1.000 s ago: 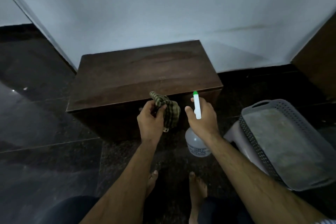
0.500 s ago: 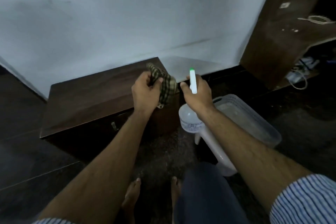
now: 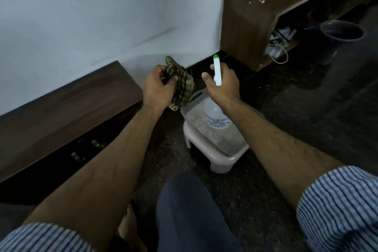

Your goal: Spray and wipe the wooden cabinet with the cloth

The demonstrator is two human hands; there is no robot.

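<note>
The low dark wooden cabinet (image 3: 67, 108) stands against the white wall at the left, with metal handles on its front. My left hand (image 3: 158, 88) grips a bunched green checked cloth (image 3: 181, 86), held in the air just right of the cabinet's right end. My right hand (image 3: 224, 85) is closed around the neck of a clear spray bottle (image 3: 215, 114) with a white, green-tipped nozzle pointing up. The bottle hangs above a grey plastic basket (image 3: 194, 96).
The grey basket rests on a small white plastic stool (image 3: 221, 158) on the dark stone floor. A tall wooden shelf unit (image 3: 249, 16) with cables stands at the right, a dark bucket (image 3: 341, 30) beside it. My knee and bare feet are below.
My view has swung right, so the cabinet has slid to the left. Both hands have moved off the cabinet's front to its right side, over the basket, still holding cloth and bottle.
</note>
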